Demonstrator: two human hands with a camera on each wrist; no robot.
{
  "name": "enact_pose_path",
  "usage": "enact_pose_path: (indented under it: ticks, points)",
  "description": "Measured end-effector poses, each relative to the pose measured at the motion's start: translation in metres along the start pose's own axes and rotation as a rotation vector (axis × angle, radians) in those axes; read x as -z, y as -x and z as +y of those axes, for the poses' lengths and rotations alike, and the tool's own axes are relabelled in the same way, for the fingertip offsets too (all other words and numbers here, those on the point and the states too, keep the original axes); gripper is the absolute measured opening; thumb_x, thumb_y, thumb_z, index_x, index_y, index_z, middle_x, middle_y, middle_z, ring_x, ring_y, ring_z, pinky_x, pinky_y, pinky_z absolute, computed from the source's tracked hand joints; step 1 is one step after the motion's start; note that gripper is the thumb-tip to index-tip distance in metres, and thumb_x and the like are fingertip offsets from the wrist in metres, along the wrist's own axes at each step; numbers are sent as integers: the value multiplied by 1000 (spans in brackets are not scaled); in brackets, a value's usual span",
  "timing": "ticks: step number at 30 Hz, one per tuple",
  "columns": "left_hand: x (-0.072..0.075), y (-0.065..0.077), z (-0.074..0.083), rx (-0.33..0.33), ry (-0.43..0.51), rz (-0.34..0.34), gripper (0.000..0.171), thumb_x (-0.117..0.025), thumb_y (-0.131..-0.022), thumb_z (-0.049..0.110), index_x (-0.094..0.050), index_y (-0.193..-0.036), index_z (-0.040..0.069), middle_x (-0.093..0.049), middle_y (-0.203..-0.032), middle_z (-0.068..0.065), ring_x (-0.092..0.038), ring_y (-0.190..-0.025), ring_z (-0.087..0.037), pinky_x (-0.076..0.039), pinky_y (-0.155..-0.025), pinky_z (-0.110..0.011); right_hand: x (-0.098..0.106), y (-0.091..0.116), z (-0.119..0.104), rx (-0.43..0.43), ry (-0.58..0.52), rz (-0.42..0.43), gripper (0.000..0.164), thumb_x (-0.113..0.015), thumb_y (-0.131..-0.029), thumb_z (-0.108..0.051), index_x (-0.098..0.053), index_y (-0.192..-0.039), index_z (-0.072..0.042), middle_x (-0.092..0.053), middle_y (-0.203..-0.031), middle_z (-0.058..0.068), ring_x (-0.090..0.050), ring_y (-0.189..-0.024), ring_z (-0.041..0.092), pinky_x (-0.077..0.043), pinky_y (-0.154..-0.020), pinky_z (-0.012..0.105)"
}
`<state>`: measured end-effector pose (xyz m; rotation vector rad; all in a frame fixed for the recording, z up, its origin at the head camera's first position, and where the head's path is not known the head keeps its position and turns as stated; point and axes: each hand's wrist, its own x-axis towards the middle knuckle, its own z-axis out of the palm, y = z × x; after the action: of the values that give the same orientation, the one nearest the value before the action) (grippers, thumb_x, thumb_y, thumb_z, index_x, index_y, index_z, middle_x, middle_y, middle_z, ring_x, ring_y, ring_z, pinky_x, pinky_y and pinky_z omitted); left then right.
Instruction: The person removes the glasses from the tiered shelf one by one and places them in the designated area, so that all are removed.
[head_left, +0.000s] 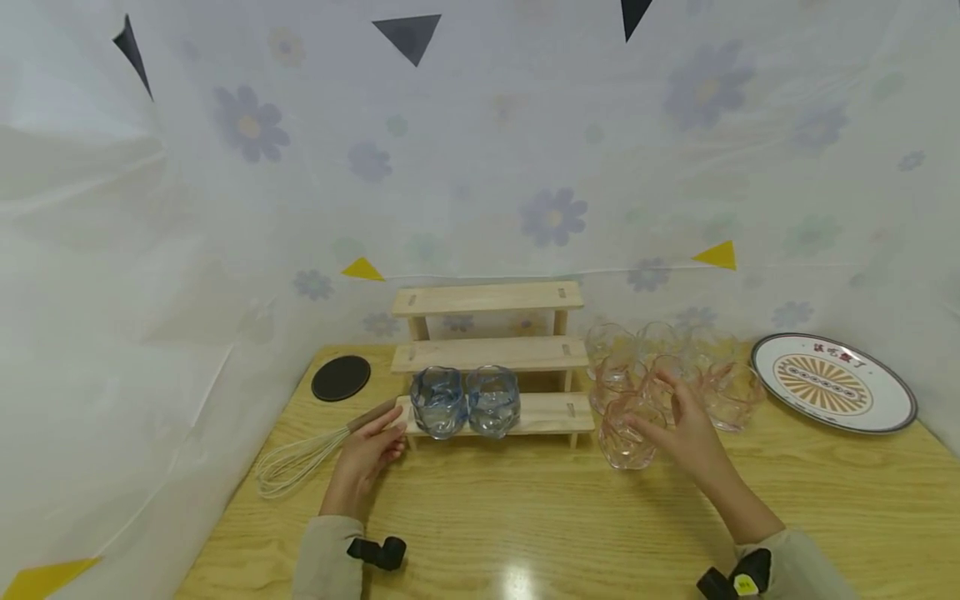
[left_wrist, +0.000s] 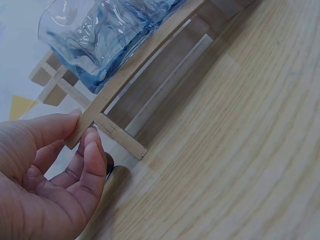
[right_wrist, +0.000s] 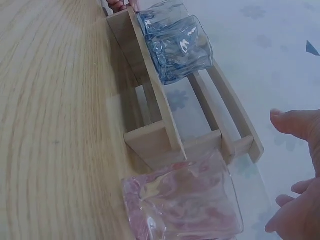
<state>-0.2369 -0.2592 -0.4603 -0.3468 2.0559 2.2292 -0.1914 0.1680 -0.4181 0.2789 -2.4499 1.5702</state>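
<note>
A three-step wooden rack point(head_left: 551, 411) stands on the table with two blue-tinted wavy glasses side by side on its lowest step, a left glass point(head_left: 438, 403) and a right glass point(head_left: 493, 402). My left hand point(head_left: 367, 452) pinches the left end of that step between thumb and fingers, as the left wrist view shows at the board point(left_wrist: 95, 117). Right of the rack, a pink-tinted glass point(right_wrist: 187, 205) stands upright in front of the other glasses. Above and beside it, my right hand point(head_left: 693, 433) has its thumb and fingers spread, with a gap to the glass in the right wrist view.
Several more pink glasses point(head_left: 733, 402) and clear glasses point(head_left: 609, 340) cluster right of the rack. A patterned plate point(head_left: 888, 408) leans at the far right. A wire whisk point(head_left: 300, 460) and a black round disc point(head_left: 341, 378) lie at the left. A draped sheet backs the table.
</note>
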Motion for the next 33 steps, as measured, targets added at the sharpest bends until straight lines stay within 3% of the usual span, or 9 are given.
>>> enact_pose_path:
  ticks: [4, 9, 15, 22, 33]
  points:
    - [0, 0, -1, 4, 4, 0, 48, -63, -90, 5, -49, -136, 1, -65, -68, 2, -58, -57, -5, -50, -55, -16, -8, -5, -7, 82, -30, -5, 86, -74, -82, -8, -20, -148, -1, -24, -141, 28, -17, -137, 43, -16, -107, 61]
    - [0, 1, 1, 11, 7, -8, 49, -62, -91, 5, -47, -137, 1, -65, -68, 3, -59, -57, -4, -49, -55, -16, -24, -14, -17, 117, -26, -38, 85, -75, -82, -12, -23, -147, -3, -28, -141, 23, -20, -136, 40, -21, -106, 59]
    - [0, 2, 2, 10, 17, -9, 49, -63, -91, 5, -48, -137, 1, -65, -68, 2, -59, -58, -4, -50, -55, -16, -49, -24, -27, 115, -29, -85, 86, -76, -81, -21, -23, -147, -2, -23, -148, 19, -17, -138, 43, -24, -106, 60]
    - [-1, 0, 1, -2, 16, -11, 48, -62, -91, 4, -48, -137, 1, -64, -66, 3, -58, -56, -4, -49, -54, -15, -73, -32, -33, 90, -159, -134, 92, -78, -80, -21, -20, -148, -2, -21, -150, 18, -15, -141, 33, -13, -113, 54]
    - [0, -2, 0, -1, 9, -5, 48, -62, -91, 4, -47, -137, -1, -63, -65, 3, -58, -56, -4, -49, -54, -16, -105, -40, -33, 65, -133, -184, 97, -81, -77, -21, -19, -148, 2, -28, -147, 23, -25, -136, 38, -22, -111, 52]
